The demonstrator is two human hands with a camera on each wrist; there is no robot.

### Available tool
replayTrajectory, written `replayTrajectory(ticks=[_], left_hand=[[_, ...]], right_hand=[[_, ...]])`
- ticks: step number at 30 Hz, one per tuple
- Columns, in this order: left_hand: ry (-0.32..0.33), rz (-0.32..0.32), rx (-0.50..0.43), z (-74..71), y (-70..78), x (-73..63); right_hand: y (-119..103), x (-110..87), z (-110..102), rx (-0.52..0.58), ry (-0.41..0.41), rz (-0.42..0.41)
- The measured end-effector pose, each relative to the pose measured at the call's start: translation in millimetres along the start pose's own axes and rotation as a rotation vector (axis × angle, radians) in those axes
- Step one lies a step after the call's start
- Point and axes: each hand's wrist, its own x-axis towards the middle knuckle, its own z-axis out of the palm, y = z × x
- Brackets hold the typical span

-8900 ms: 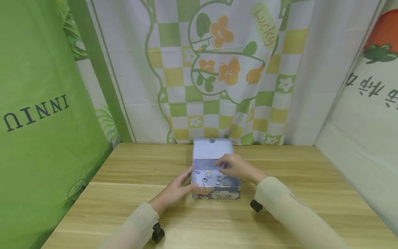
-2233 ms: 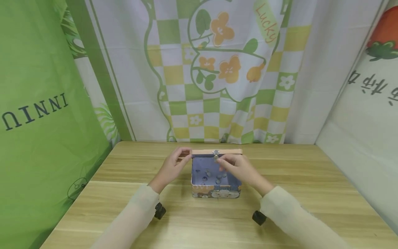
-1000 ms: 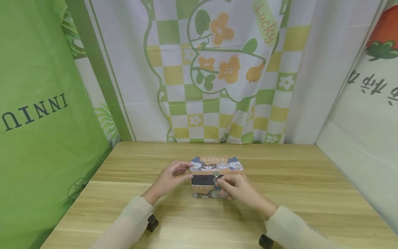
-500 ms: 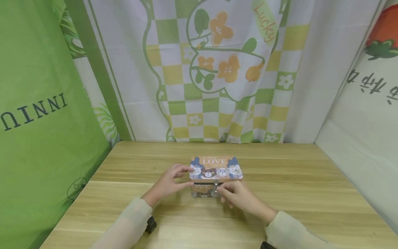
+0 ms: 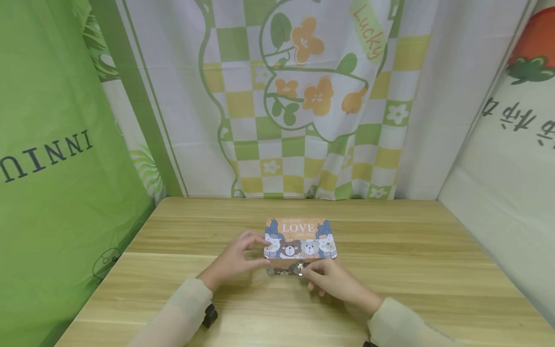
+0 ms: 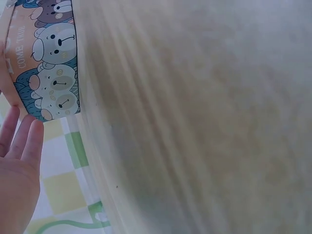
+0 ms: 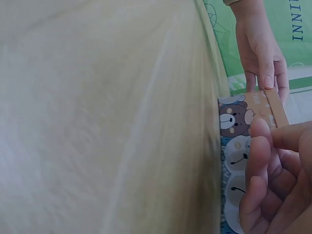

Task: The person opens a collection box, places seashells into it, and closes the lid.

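A small tin box (image 5: 299,229) with printed bears and the word LOVE stands on the table, its lid down. At the middle of its front is a metal clasp (image 5: 300,268), pinched between thumb and forefinger of my right hand (image 5: 336,280). My left hand (image 5: 232,258) touches the box's left side, fingertips by the lid edge and thumb near the front corner. In the left wrist view the left hand's fingers (image 6: 31,139) are straight against the box (image 6: 53,46). The right wrist view has the right hand (image 7: 280,190) with fingers curled before the box front (image 7: 235,119).
The wooden table (image 5: 412,260) reaches back to a checked, flowered curtain (image 5: 270,144). A green cloth (image 5: 52,217) hangs at left, with a thin dark cable (image 5: 106,262) by the table edge. A white cloth (image 5: 507,193) hangs at right.
The lid, first open with small round objects visible inside, has swung down over the box. My right hand, earlier over the inside, came to the clasp and moved down with it. The left hand stayed beside.
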Motion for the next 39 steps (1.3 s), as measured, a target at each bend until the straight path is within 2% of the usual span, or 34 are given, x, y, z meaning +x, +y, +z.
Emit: replayTrajectory(ticks=[9, 16, 19, 25, 33, 39], left_hand=[[-0.007, -0.030, 0.006, 1.3, -2.7, -0.3], [0.001, 0.007, 0.012, 1.7, -2.4, -0.4], [-0.002, -0.009, 0.005, 0.9, -1.3, -0.1], [-0.011, -0.046, 0.013, -0.9, -0.3, 0.3], [-0.008, -0.057, 0.015, -1.7, 0.6, 0.3], [-0.001, -0.040, -0.005, -1.3, 1.0, -0.2]], right_hand=[[4.1, 0.6, 5.1, 0.083, -0.011, 0.053], [7.9, 1.9, 8.0, 0.140, -0.018, 0.095], [7.5, 1.8, 8.6, 0.157, -0.018, 0.109], [6.8, 2.3, 8.9, 0.169, -0.023, 0.149], [7.9, 2.5, 8.3, 0.154, -0.023, 0.160], [5.2, 0.1, 4.8, 0.162, -0.059, 0.179]])
